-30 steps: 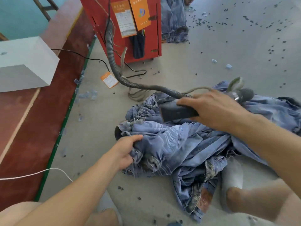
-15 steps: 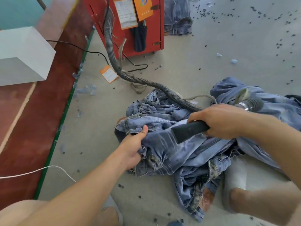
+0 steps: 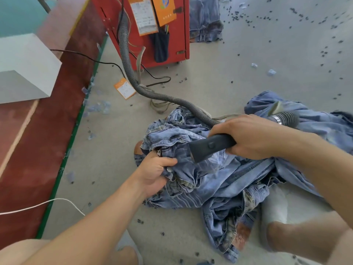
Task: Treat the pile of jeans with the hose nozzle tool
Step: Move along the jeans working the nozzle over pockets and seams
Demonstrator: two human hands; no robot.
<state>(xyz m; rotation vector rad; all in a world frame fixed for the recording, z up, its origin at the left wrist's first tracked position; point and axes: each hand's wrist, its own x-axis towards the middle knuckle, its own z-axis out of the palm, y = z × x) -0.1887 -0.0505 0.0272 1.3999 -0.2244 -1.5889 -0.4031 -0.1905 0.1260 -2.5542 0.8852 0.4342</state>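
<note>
A crumpled pile of light blue jeans [image 3: 229, 180] lies on the grey floor in the middle and right of the view. My right hand [image 3: 252, 136] grips the dark hose nozzle tool [image 3: 208, 148], whose flat mouth points down-left onto the denim. A ribbed grey hose [image 3: 131, 73] runs from the nozzle back to a red machine [image 3: 172, 44]. My left hand [image 3: 154, 173] clutches a bunch of the jeans near a zipper, just left of the nozzle mouth.
A red-brown raised platform [image 3: 38, 150] with a green edge runs along the left, with a white box [image 3: 24, 69] on it. A white cord [image 3: 47, 203] and black cable [image 3: 107, 63] cross the floor. Dark specks litter the concrete. More jeans [image 3: 205, 20] lie behind the machine. My feet sit beside the pile.
My right hand has brought the nozzle down and left onto the denim. My left hand has shifted its grip up along the jeans toward the zipper, bunching the fabric.
</note>
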